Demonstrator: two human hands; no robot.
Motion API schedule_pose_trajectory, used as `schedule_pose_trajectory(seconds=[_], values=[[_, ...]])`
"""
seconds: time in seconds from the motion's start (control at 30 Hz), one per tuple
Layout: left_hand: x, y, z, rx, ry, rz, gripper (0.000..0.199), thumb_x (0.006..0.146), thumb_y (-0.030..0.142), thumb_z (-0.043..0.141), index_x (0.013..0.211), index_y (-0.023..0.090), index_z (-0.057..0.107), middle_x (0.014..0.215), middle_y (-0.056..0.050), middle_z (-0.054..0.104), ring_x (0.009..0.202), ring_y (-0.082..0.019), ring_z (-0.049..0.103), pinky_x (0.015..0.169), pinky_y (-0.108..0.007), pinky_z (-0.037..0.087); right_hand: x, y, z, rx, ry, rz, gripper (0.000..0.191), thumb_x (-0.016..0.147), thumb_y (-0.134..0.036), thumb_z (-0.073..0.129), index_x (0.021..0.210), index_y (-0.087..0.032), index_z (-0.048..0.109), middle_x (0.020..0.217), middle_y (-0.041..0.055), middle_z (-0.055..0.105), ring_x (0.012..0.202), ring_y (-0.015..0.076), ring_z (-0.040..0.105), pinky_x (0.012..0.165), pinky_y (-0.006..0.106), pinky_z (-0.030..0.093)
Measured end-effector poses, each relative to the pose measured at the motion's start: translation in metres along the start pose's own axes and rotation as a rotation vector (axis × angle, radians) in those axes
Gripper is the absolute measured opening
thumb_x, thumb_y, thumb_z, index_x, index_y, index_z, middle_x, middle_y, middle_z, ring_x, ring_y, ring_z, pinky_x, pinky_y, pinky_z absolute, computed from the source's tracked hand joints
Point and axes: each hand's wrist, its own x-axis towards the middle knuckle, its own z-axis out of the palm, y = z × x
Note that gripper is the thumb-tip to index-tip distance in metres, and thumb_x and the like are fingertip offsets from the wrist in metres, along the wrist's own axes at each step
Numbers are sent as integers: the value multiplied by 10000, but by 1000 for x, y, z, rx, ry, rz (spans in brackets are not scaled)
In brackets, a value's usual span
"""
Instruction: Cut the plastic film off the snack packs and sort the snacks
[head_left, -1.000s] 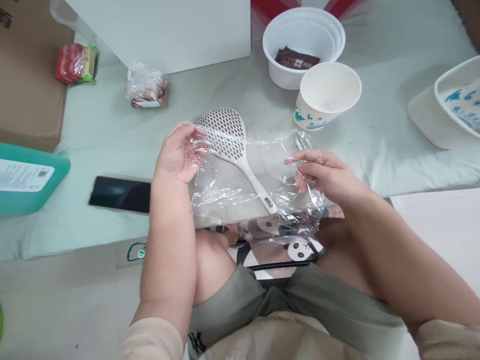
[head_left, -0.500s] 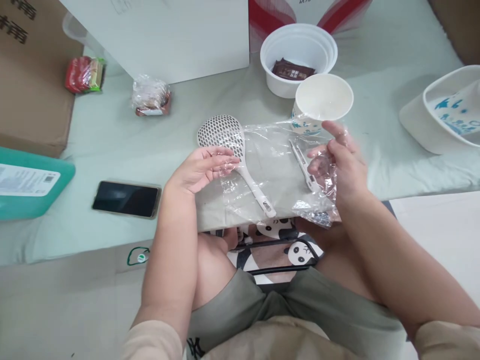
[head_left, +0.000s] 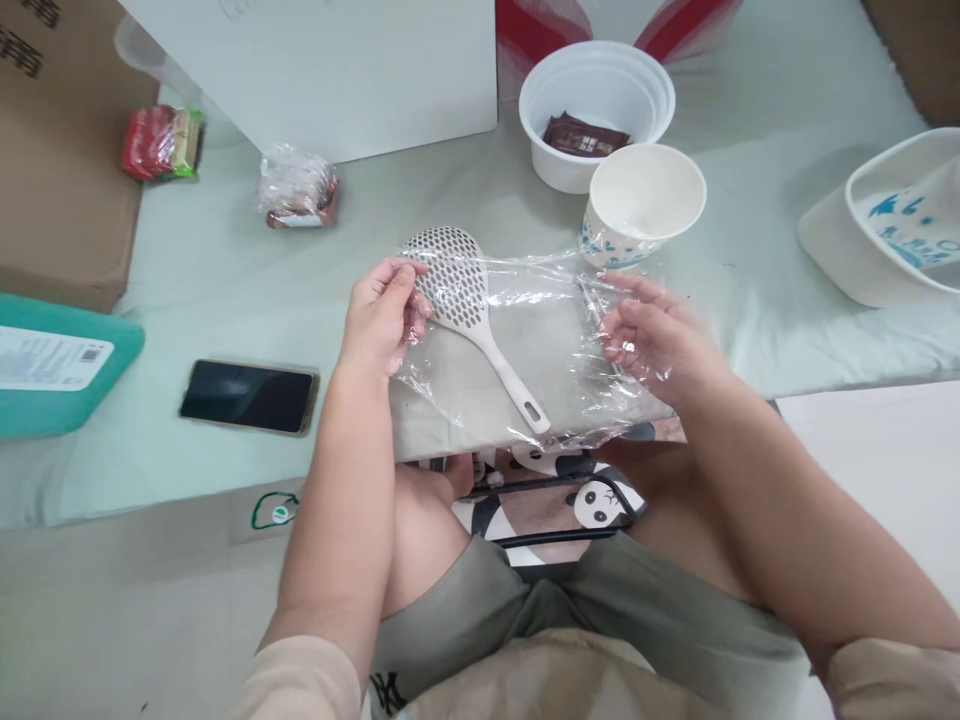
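Note:
A clear plastic bag (head_left: 540,290) stretches between my two hands above the table edge. My left hand (head_left: 384,315) pinches its left side between thumb and fingers. At the other side, the fingers of my right hand (head_left: 649,335) are curled on the crumpled film. Beneath the bag, and seen through it, lies a white slotted skimmer (head_left: 451,280), its handle pointing down toward the table edge. A paper cup (head_left: 646,195) with blue print stands just beyond my right hand.
A white plastic bowl (head_left: 592,85) holds brown sachets (head_left: 585,137). A phone (head_left: 249,396) lies at left, near a green container (head_left: 67,365). Wrapped snacks (head_left: 300,190) sit by a white box (head_left: 360,70). A white bin (head_left: 847,240) stands at right.
My left hand has moved up and left and now pinches the bag's edge. My right hand has shifted left, its fingers more curled. The bag is spread over the skimmer; the white slim tool is less visible.

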Motion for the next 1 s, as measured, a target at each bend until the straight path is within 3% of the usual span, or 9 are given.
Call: schedule_pose_trajectory(seconds=[0.1,0.2,0.33,0.4,0.5,0.63,0.77,0.87,1.0], values=[[-1,3,-6,-50,-7,-28,97,887,346,668,941,267,648,519,64,598,370,-81,460,365,-204,277,1,3,-1,-24,16,-7,663,803,-406,752,1396,-313,469,729,-56,653,539,133,579,497,290,429],[-3,4,-13,-59,-61,-36,366,812,296,740,1155,292,613,607,62,674,460,-94,563,458,-214,366,4,4,-3,13,142,-85,770,811,-380,739,1469,-366,337,749,-80,657,548,127,596,516,279,440],[-3,-2,-18,-19,-72,31,609,743,249,809,1287,331,549,658,73,696,541,-111,614,540,-239,417,-2,-2,-3,7,202,-162,635,850,-388,713,1375,-408,357,777,-83,650,583,133,621,577,297,481],[-2,-5,-17,-36,-46,91,550,724,295,840,1199,357,571,666,73,695,527,-113,602,521,-240,425,-8,-4,-3,14,172,-171,594,882,-367,693,1362,-439,350,837,-77,675,627,137,638,648,309,520],[-4,-7,-17,-34,4,172,384,720,399,862,1011,354,615,736,47,712,550,-117,618,517,-240,456,-15,-1,-4,-27,69,-225,705,854,-308,747,1412,-470,348,936,-66,710,732,143,667,789,323,561],[-17,-7,-22,30,23,238,286,684,460,868,828,308,674,763,13,694,617,-130,639,572,-251,515,-20,9,-11,-279,36,-356,553,759,-292,818,1270,-338,611,831,-29,675,744,175,652,764,369,574],[-36,-11,-27,153,34,335,373,586,257,895,930,244,752,805,3,689,716,-124,654,699,-249,559,-25,15,-24,-471,119,-418,448,789,-286,770,1230,-274,694,773,-24,643,726,168,620,804,397,567],[-50,-14,-29,314,86,402,328,664,200,840,983,236,775,808,10,670,749,-123,643,749,-254,562,-33,15,-35,-578,179,-465,488,783,-276,771,1265,-267,693,740,-31,628,711,167,601,834,405,554],[-68,-13,-29,513,113,550,118,798,258,794,913,284,800,825,-11,640,786,-156,615,822,-307,569,-43,17,-45,-729,174,-521,137,837,-313,738,969,-279,745,741,-1,604,700,174,578,776,393,535]])
